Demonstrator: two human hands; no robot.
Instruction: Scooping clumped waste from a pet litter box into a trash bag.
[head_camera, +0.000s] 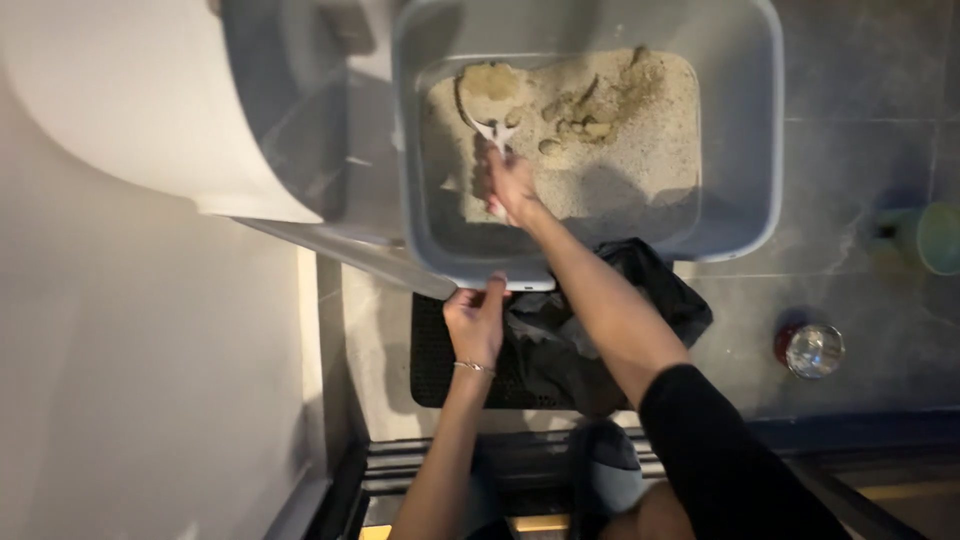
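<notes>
A grey litter box (745, 130) holds pale sandy litter (640, 130) with a few clumps near the middle. My right hand (512, 182) reaches into the box and grips the handle of a white scoop (487, 100), whose bowl is filled with litter at the back left of the box. My left hand (478, 318) holds the near rim of the box. A black plastic bag (650, 285) lies crumpled just below the box, under my right forearm.
A black ribbed mat (435, 370) lies under the bag. A large white curved fixture (130, 100) stands at the left. On the grey tiled floor to the right are a small shiny round object (812, 350) and a green item (935, 238).
</notes>
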